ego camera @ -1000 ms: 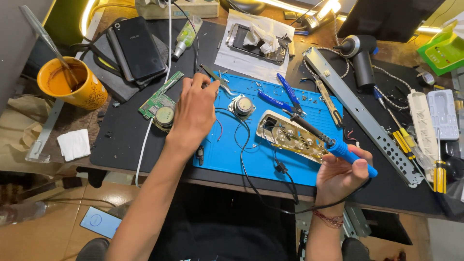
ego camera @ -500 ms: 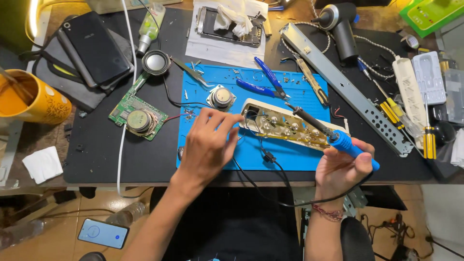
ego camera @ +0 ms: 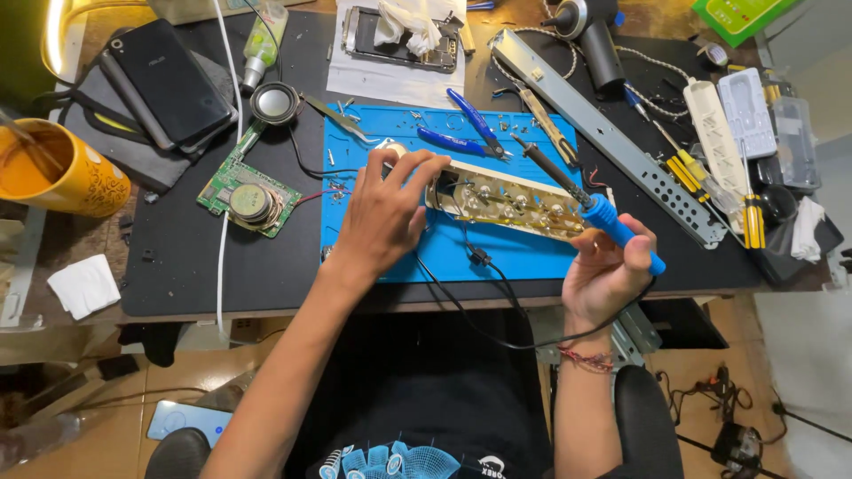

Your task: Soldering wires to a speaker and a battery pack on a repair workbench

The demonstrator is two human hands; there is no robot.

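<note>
From the head view, the board (ego camera: 506,206), a long pale strip of circuit with round contacts, lies on the blue mat (ego camera: 373,142) near the mat's right half. Its long axis runs left to right across the desk, dipping slightly toward the front edge at its right end.

The left hand (ego camera: 383,217) rests at the board's left end, fingers curled over that end and pinning it to the mat. It is the nearer hand; it is touching the board. The right hand (ego camera: 611,266) sits at the desk's front edge, just off the mat's right corner, clenched around the blue handle of the iron (ego camera: 581,200). The iron's dark shaft slants up and left from the handle, crossing above the board's right end, its tip near the far edge of the mat by the blue pliers (ego camera: 466,133). Whether the shaft touches the board I cannot tell.

A black cable (ego camera: 484,284) trails from under the board toward the front edge. A green board with a round speaker (ego camera: 248,200) lies left of the mat, well apart.
</note>
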